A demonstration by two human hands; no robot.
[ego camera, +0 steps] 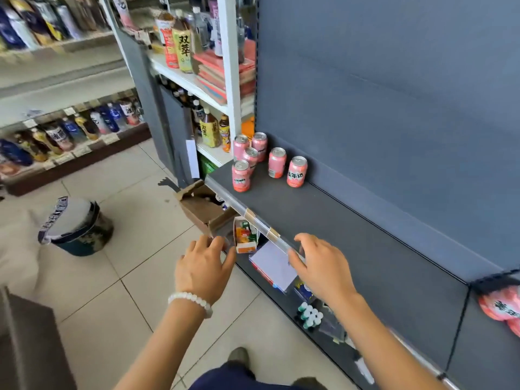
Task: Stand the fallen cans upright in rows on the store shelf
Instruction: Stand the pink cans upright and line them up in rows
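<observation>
1. My left hand (204, 266) and right hand (320, 263) hang spread, holding nothing, near the shelf (351, 235) edge.
2. Six pink cans (270, 161) stand upright at its far end.

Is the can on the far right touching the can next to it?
Apart. The head view shows bare dark shelf between the rightmost can and its neighbour.

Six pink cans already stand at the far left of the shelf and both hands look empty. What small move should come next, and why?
Probably move the right hand rightward to the pink cans beyond the wire divider at the frame's right edge; they seem to lie on their sides. The standing cans need nothing, and the left hand hangs open off the shelf.
</observation>
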